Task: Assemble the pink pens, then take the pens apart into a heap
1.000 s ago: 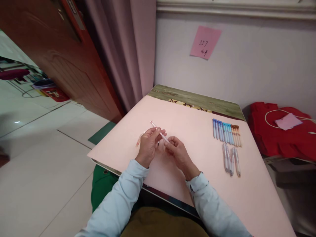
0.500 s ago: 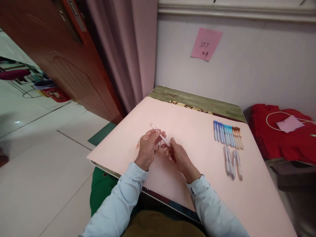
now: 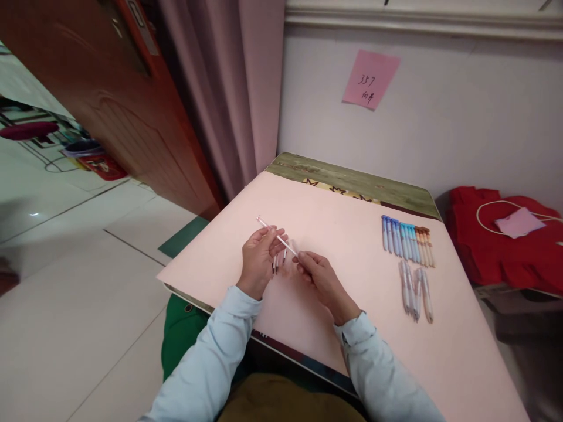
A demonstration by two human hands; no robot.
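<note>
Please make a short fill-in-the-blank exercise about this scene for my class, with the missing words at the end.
1. A slim white pen refill is held between the left hand and the ____ hand.
2. In the row of pens, the tops at the right end are ____.
3. The pink note on the wall bears the number ____.
4. The cloth under the looped cord is ____.

Missing words: right; brown; 357; red.

Pink note [image 3: 372, 67] on pale wall [image 3: 461, 117], mauve curtain [image 3: 259, 88] beside wooden door [image 3: 101, 111], red cloth [image 3: 484, 252]
</note>
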